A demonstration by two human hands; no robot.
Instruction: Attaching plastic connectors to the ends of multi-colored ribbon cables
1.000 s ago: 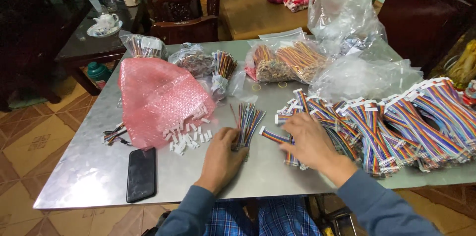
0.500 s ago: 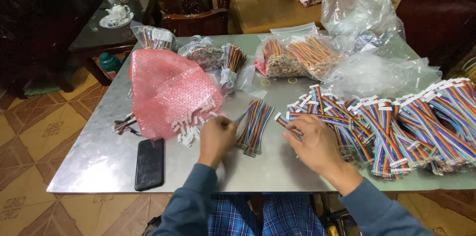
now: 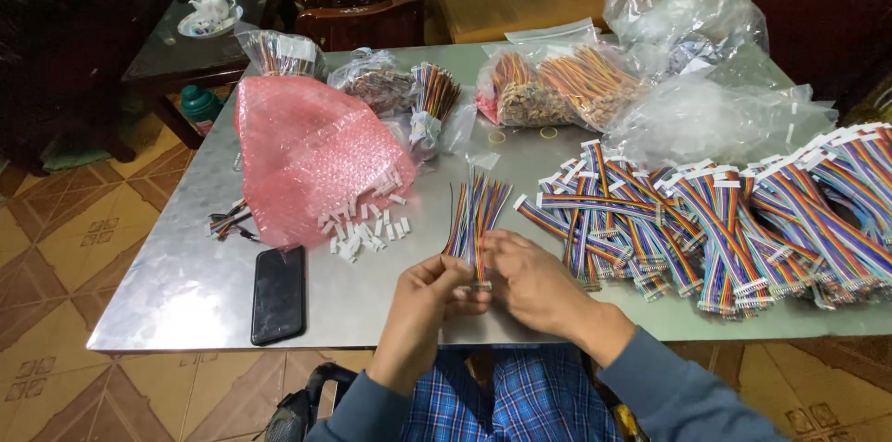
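- Fingertips of both my hands meet at the near end of a small fan of rainbow wires (image 3: 476,219), low on the steel table (image 3: 167,298), just ahead of its near edge.
- Left hand (image 3: 429,295) curls in from the left, thumb and fingers pinched on the wire ends; right hand (image 3: 531,279) comes in from the right, its fingers closed on the same ends, so the two hands touch each other there.
- Wires spread away from my fingers toward the far side, flat on the table.
- Just right of my right hand lies a big heap of rainbow cable bundles (image 3: 725,219) with white connectors, running to the right edge of the view.
- Left of the wires, loose white connectors (image 3: 364,226) lie scattered at the foot of a pink bubble bag (image 3: 311,154).
- Black phone (image 3: 279,293) lies flat near the front edge, left of my left hand; a small wire scrap (image 3: 228,221) sits beyond it, beside the pink bag.
- Farther back stand clear bags of wires (image 3: 557,84), with crumpled clear plastic (image 3: 715,112) to their right.
- Two rubber bands (image 3: 522,135) lie on the bare table in front of those bags.
- Beyond the table are a dark wooden chair (image 3: 358,19) and a side table with a teapot (image 3: 212,5).
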